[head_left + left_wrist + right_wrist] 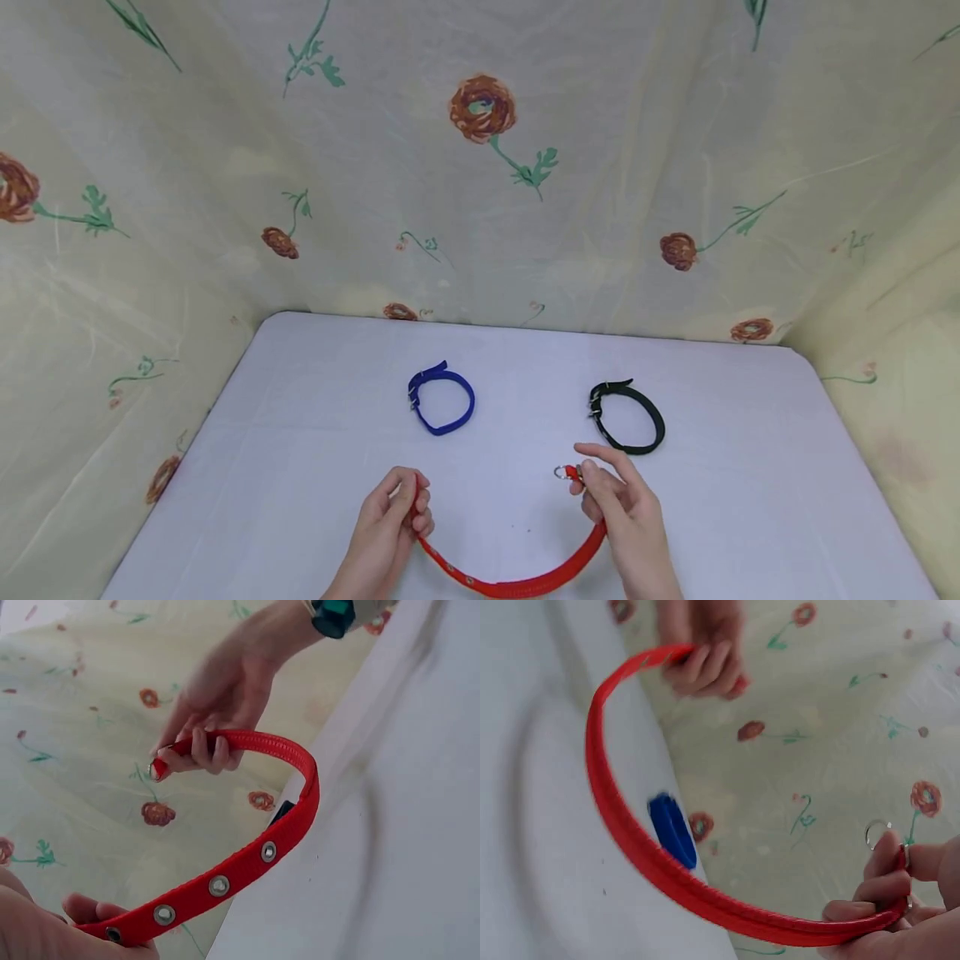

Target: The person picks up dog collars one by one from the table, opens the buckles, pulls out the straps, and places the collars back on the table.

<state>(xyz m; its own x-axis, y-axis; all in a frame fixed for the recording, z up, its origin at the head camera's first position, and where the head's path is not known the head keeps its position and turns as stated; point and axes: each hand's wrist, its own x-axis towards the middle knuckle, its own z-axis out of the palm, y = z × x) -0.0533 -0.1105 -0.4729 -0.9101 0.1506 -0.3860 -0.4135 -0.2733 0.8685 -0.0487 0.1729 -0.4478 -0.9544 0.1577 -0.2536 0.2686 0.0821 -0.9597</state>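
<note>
A red collar (525,587) with metal eyelets hangs in a downward curve between both hands, at the front of the table. My left hand (392,521) grips its eyelet end. The buckle end, with a metal ring (560,472), is pinched by the thumb and fingers of my right hand (624,508). In the left wrist view several eyelets show along the red strap (219,886). The right wrist view shows the ring (877,832) sticking out beyond the right fingers, which partly hide the buckle.
On the white table (315,400) a blue collar (471,400) lies buckled in a loop, behind the hands. Farther right lies a black collar (660,425), also looped, just beyond the right hand. Flowered cloth (585,208) stands around the table's back and sides.
</note>
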